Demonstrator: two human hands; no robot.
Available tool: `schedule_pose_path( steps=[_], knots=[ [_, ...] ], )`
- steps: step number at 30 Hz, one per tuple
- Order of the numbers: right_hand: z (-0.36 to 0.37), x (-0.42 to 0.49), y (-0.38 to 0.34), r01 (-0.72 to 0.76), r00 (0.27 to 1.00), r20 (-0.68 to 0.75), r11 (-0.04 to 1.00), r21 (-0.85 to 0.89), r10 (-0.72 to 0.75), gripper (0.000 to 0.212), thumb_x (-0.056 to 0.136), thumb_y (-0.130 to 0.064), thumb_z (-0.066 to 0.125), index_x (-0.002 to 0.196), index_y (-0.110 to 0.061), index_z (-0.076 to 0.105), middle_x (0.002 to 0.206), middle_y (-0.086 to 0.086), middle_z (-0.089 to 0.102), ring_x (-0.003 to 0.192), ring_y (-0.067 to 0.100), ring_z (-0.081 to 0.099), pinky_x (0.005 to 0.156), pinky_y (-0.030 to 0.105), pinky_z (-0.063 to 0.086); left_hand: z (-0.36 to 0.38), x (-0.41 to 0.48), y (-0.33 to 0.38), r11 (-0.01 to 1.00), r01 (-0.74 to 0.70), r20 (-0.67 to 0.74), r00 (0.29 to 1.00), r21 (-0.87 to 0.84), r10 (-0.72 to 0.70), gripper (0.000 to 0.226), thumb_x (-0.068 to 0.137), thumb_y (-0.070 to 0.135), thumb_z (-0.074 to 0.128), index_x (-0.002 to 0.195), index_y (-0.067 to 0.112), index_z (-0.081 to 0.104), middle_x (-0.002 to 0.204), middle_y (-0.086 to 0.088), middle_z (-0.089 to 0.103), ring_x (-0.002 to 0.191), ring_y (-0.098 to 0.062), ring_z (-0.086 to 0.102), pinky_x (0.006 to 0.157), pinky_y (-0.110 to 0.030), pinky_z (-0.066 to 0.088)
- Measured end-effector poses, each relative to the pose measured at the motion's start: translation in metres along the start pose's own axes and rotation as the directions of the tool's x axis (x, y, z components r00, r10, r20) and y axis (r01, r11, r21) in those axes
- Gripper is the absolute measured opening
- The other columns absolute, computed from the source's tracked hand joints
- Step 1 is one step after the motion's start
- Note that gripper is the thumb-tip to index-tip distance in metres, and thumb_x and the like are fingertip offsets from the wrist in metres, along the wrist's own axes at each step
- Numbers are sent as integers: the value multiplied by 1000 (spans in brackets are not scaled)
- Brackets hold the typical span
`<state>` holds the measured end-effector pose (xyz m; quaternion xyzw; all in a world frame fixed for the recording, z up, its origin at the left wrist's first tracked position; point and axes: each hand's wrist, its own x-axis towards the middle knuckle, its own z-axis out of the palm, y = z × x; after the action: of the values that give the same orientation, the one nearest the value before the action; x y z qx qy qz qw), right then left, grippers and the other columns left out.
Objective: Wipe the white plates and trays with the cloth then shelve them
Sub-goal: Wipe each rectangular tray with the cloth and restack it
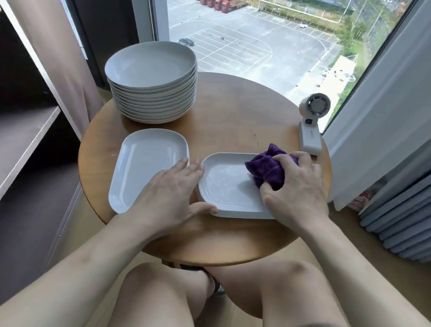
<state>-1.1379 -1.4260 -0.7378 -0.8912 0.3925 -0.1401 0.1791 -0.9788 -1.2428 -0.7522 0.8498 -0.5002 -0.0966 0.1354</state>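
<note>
A white rectangular tray (226,185) lies on top of another near the front of the round wooden table (231,104). My right hand (297,190) presses a bunched purple cloth (266,167) onto its right half. My left hand (170,194) braces the tray's left edge, thumb along the front corner, fingers spread. A second white tray (143,158) lies to the left, partly under my left hand. A tall stack of white round plates (151,82) stands at the table's back left.
A small white fan (311,127) stands at the table's right rear edge. Dark shelves (3,150) run along the left. A window is behind the table, with curtains on both sides. My knees are under the front edge.
</note>
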Motion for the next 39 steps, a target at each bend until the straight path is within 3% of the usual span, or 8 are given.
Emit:
schedule_pose_path(
  steps=[3, 7, 11, 18, 25, 30, 34, 39],
  knots=[
    [3, 2, -4, 6, 1000, 3, 998, -56, -6, 46, 83, -43, 61, 126, -30, 57, 135, 2, 47, 115, 33, 43, 106, 47, 39, 0, -2, 1, 998, 6, -38, 999, -55, -8, 96, 83, 67, 64, 160, 26, 25, 167, -2, 26, 155, -20, 17, 121, -36, 20],
    [9, 5, -19, 37, 999, 31, 993, -116, -33, 46, 83, -42, 60, 126, -27, 55, 134, 6, 47, 114, 35, 45, 105, 46, 34, -2, 0, 0, 992, 42, -33, 998, -118, -46, 111, 76, 69, 70, 160, 43, 3, 164, -9, 31, 150, -27, 31, 120, -44, 30],
    [18, 1, -49, 110, 989, 107, 994, -28, -106, 47, 82, -39, 61, 127, -26, 54, 139, 6, 46, 119, 35, 43, 104, 45, 36, 0, 0, 0, 986, 31, -23, 999, -165, -36, 116, 77, 66, 70, 162, 31, -1, 166, 0, 28, 154, -15, 21, 122, -40, 27],
    [33, -10, -85, 265, 943, 203, 964, 31, -265, 38, 79, -36, 63, 115, -24, 57, 127, 3, 50, 112, 32, 45, 97, 44, 41, -1, -3, -2, 984, 31, -90, 995, -174, -48, 98, 87, 44, 66, 163, 25, 8, 163, 1, 34, 142, -21, 42, 112, -35, 35],
    [19, -11, -71, 289, 909, 252, 938, 190, -331, 44, 74, -39, 67, 116, -29, 63, 119, -6, 54, 108, 25, 49, 99, 42, 44, 0, -4, -1, 992, 26, -69, 997, -122, -35, 101, 88, 54, 64, 163, 19, 6, 165, 0, 28, 148, -17, 29, 116, -35, 29],
    [7, -7, -54, 268, 921, 218, 931, 249, -324, 48, 62, -49, 62, 106, -33, 72, 97, -27, 49, 93, 7, 51, 78, 22, 38, -1, -2, 0, 998, 22, -31, 999, -67, -25, 106, 79, 76, 55, 162, 24, 13, 166, 4, 27, 154, -13, 15, 120, -35, 22],
    [1, -6, -37, 256, 933, 189, 935, 245, -305, 47, 59, -53, 56, 98, -32, 72, 93, -19, 53, 82, 5, 51, 68, 15, 33, 1, -3, -2, 996, 26, -40, 999, -85, -30, 99, 81, 75, 60, 161, 40, 12, 166, 5, 26, 155, -12, 11, 120, -37, 22],
    [-8, -5, -17, 217, 951, 180, 956, 195, -253, 52, 61, -52, 58, 106, -31, 72, 104, -17, 56, 91, 6, 51, 73, 11, 35, -1, -2, 1, 1000, 9, 5, 1000, 0, -9, 85, 84, 77, 52, 156, 35, 33, 167, 9, 24, 156, -11, 7, 122, -37, 18]
  ],
)
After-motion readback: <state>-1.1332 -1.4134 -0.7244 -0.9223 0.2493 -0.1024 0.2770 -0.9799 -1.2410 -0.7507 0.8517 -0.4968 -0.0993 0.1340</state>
